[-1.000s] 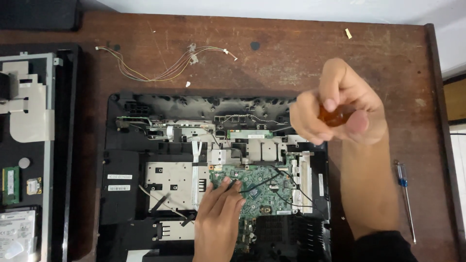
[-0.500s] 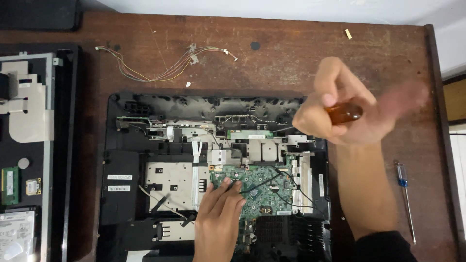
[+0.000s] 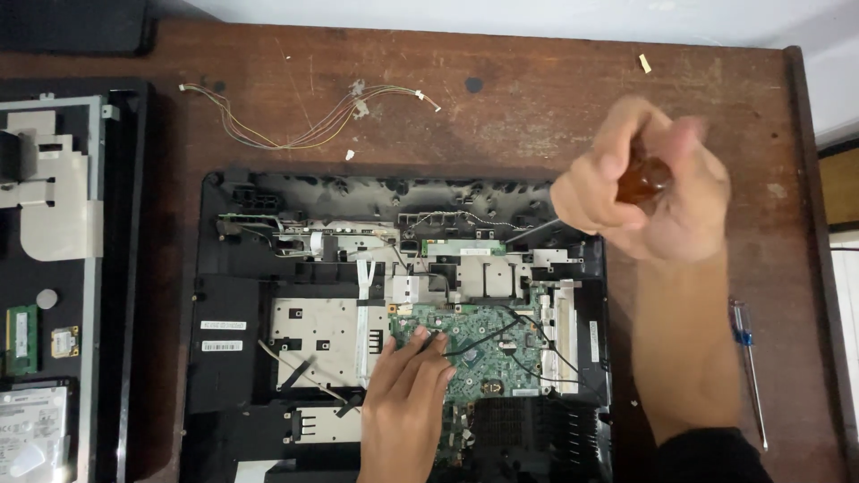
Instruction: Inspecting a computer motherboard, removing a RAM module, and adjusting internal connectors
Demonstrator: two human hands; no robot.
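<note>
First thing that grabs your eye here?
The opened laptop chassis mid-table, its green circuit board exposed under the left hand. Above its right corner, the right hand grips an amber-handled screwdriver. A loose wire bundle lies on the wooden table behind.

Motion blurs the right hand, its fingers covering most of an amber-handled screwdriver. The left hand hides part of the green circuit board. The opened laptop chassis runs off the bottom edge.
</note>
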